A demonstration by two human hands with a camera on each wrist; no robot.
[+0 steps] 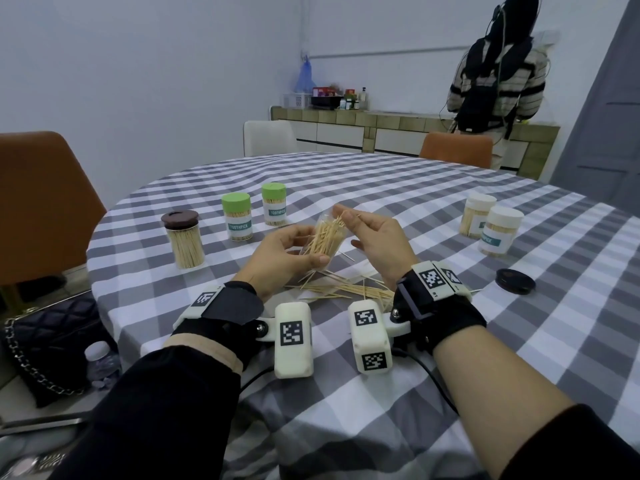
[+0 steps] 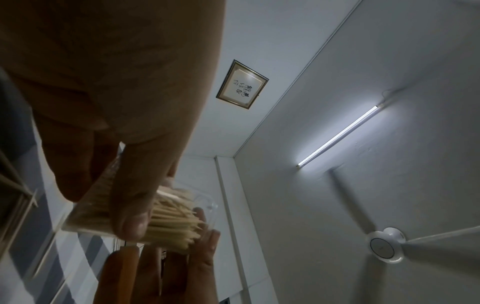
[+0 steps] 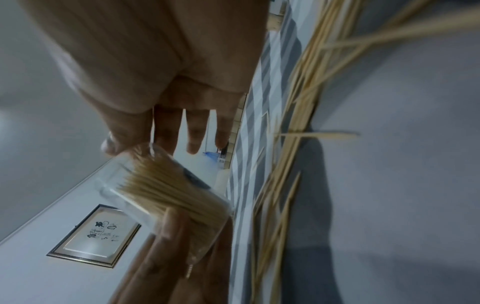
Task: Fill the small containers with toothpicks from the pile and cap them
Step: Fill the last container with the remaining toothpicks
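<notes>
- The left hand had its fingers and thumb wrapped round a small clear jar, held tilted above the worktop with the mouth pointing up and away from the person.
- The right hand was pinching a few toothpicks right at the jar's mouth; the other fingers looked loosely spread.
- The jar looked nearly full, sticks poking out past the rim at odd angles.
- The loose pile lay on the checked cloth just under both hands, between the wrists.
- Handling-wise, I'd guess that jar was light, stiff and a bit slick, being smooth clear plastic or glass (couldn't tell which). Gripping round the lower body like that seemed right, since it left the mouth free.
- Toothpicks are featherweight, thin and snappy, so a small bunch pinched near the middle, all lined up, probably goes in easiest. Crooked ones would likely jam against the packed lot.
- A dark lid sat off to the right on the cloth, well apart from the hands. My guess was it belonged to this jar.
- Other jars were already capped: one brown-lidded, two green-lidded, two white-lidded.
</notes>
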